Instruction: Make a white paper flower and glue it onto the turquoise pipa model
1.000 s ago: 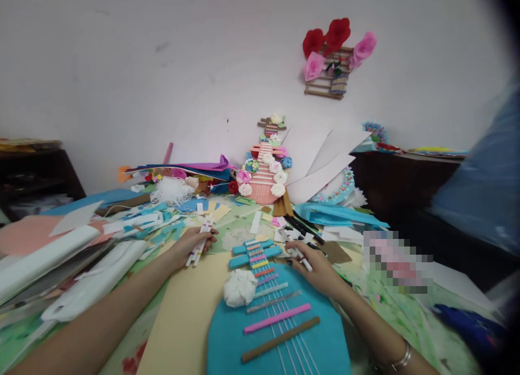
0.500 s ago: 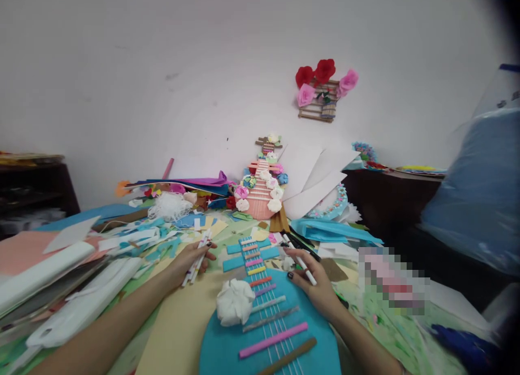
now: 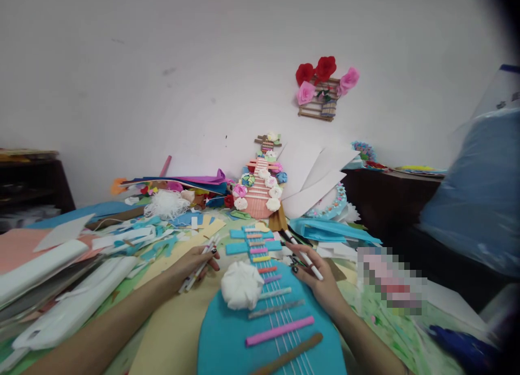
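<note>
A blue craft guitar (image 3: 227, 337) lies before me, with white strings and coloured strips across its neck and body. On its upper left part sits a white paper flower (image 3: 242, 285). My left hand (image 3: 200, 267) is closed round several slim white pens (image 3: 190, 280), just left of the guitar. Between the fingers of my right hand (image 3: 311, 272) is one white pen (image 3: 312, 266), dark at its upper end. That hand hovers by the right side of the guitar; whether it touches the guitar I cannot tell.
A pink craft guitar (image 3: 260, 199) with paper flowers leans against the wall. White glue guns or similar white tools (image 3: 77, 304) lie at left, beside paper scraps (image 3: 162, 245). Folded blue paper (image 3: 337, 231) is at the back right, and a blue plastic bag (image 3: 471, 196) stands at far right.
The guitar appears slightly further right and turned a little, its flower shifted right and up. Both hands keep hold of their pens and appear slightly further right.
</note>
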Demonstrator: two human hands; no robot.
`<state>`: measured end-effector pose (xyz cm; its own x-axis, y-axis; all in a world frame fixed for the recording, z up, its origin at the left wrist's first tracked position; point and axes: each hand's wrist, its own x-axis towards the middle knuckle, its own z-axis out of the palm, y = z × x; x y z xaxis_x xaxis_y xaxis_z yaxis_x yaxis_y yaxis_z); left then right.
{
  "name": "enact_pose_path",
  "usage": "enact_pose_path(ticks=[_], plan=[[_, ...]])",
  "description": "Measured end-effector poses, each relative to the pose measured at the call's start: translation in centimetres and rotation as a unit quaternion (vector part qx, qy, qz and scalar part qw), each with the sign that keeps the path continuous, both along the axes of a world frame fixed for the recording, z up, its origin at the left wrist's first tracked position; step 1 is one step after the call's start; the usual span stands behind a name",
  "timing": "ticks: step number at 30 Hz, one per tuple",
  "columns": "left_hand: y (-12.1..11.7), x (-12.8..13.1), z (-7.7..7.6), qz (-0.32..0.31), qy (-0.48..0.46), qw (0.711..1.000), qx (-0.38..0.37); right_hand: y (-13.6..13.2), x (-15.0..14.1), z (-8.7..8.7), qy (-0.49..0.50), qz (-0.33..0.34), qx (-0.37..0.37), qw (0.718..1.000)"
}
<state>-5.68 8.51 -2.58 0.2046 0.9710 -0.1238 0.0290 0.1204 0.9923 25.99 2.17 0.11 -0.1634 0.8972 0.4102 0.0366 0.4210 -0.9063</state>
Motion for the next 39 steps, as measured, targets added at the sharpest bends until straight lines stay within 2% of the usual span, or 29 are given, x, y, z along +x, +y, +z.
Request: enact_pose_path(ticks=[3, 7, 13, 18, 22, 26, 29, 31, 33, 35, 37, 39], plan=[[-0.3, 0.2, 0.1, -0.001, -0.02, 1.0, 0.004, 0.3, 0.4, -0.1, 0.009, -0.09, 0.071, 0.993], [-1.3, 1.4, 0.7, -0.037, -0.083, 0.996, 0.024, 0.5, 1.1, -0.2, -0.038, -0.189, 0.181, 0.964], [-3.1, 3.0, 1.1, -0.081, -0.13, 0.988, 0.033, 0.3, 1.4, -0.4, -0.084, -0.267, 0.245, 0.928], [-3.9, 3.2, 1.8, -0.058, -0.092, 0.992, 0.065, 0.0, 1.5, -0.1, -0.125, -0.301, 0.284, 0.902], [-3.9, 3.5, 1.9, -0.044, -0.05, 0.995, 0.069, 0.2, 1.5, 0.1, -0.116, -0.266, 0.233, 0.928], [-3.8, 4.0, 1.5, 0.002, -0.075, 0.996, 0.055, 0.9, 1.9, 0.1, -0.08, -0.217, 0.15, 0.961], [-4.1, 4.4, 1.3, 0.048, -0.092, 0.994, 0.046, 1.6, 2.4, -0.2, -0.105, -0.19, 0.111, 0.97], [-4.5, 4.4, 1.2, 0.051, -0.08, 0.995, 0.032, 2.0, 2.6, -0.6, -0.135, -0.174, 0.092, 0.971], [-5.1, 4.0, 1.0, 0.024, -0.038, 0.999, 0.014, 2.4, 2.6, -1.1, -0.158, -0.165, 0.08, 0.97], [-5.7, 3.2, 0.9, -0.035, 0.023, 0.999, -0.014, 2.6, 2.5, -1.6, -0.181, -0.165, 0.072, 0.967], [-6.3, 2.3, 0.9, -0.11, 0.089, 0.989, -0.04, 2.7, 2.4, -2.0, -0.209, -0.163, 0.061, 0.962], [-6.7, 1.3, 0.9, -0.145, 0.146, 0.977, -0.049, 2.8, 2.4, -2.4, -0.229, -0.158, 0.05, 0.959]])
